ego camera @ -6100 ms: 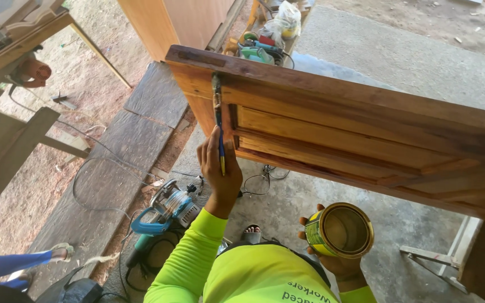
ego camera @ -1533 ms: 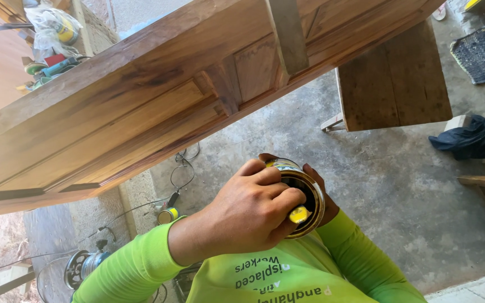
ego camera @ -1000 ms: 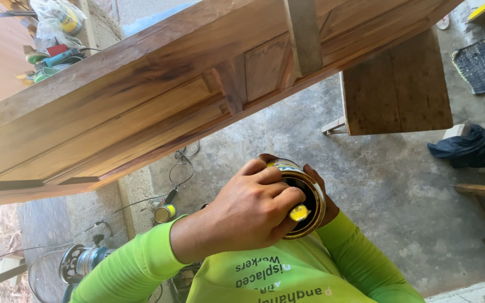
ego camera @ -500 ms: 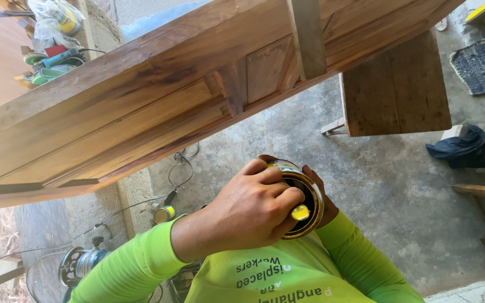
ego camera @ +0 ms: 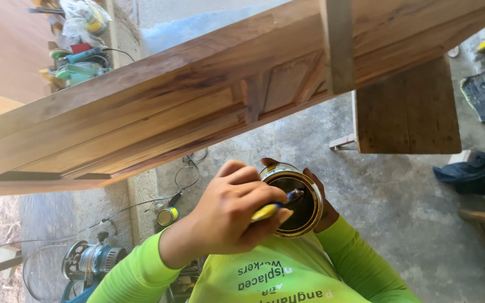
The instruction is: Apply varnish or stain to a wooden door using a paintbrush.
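Brush (ego camera: 276, 206), yellow-handled, slim: pinched in the closed fingers of the left hand (ego camera: 228, 216), long axis slanting up-right, bristle end dipped inside the tin's mouth. Tin (ego camera: 296, 200), round metal, dark glossy interior, shiny rim: cupped from behind by the right hand (ego camera: 322, 203), fingers wrapped round its wall. Door (ego camera: 158, 106), panelled brown wood with visible grain: overhead, just beyond both hands.

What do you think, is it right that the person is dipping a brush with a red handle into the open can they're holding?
Not quite. The head view shows the brush has a yellow handle, not a red one. The rest is right: the left hand dips it into the open can, which the right hand holds.
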